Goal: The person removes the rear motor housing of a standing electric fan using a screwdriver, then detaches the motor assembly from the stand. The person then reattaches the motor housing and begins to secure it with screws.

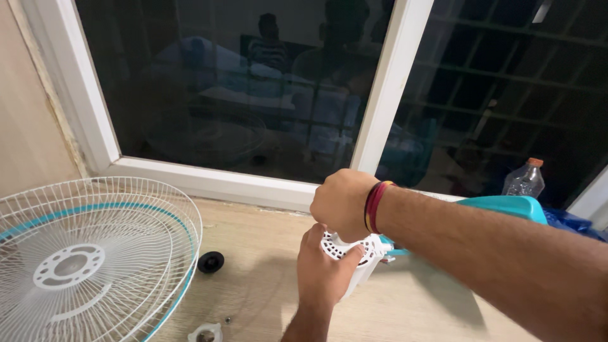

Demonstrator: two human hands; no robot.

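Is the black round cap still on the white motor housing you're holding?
No: the black round cap lies on the wooden surface, apart from the white motor housing gripped by both hands.

A large window (253, 82) with a white frame (386, 88) fills the upper view; its glass is dark and mirrors the lit room (vague shapes only). Metal bars (506, 82) show behind the right pane. A beige wall (25, 114) stands at the left, and a pale wood-grain floor (266, 266) runs below the sill.
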